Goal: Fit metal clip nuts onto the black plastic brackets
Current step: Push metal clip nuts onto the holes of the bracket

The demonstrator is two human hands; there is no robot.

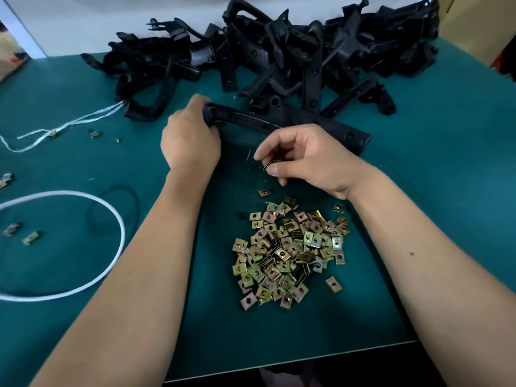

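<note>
Two bare forearms reached in from the near edge of the green table mat (418, 191). Between them lay a loose heap of brass-coloured square metal clip nuts (290, 252), with a few strays just beside it. Beyond the heap, the right hand (304, 160) had its fingers curled, thumb and fingertips pinching a single metal clip nut (270, 164) just above the mat. The left hand (190, 138) gripped the left end of a long, curved black plastic bracket (307, 127), fingers wrapped round it; the bracket lay across the mat behind both hands, its far end sticking out past the right hand. Farther back sat a large tangled pile of black plastic brackets (279, 51). On the left lay a looped white cord (83, 196), white string (69, 124) and several scattered clip nuts (30, 238).
</note>
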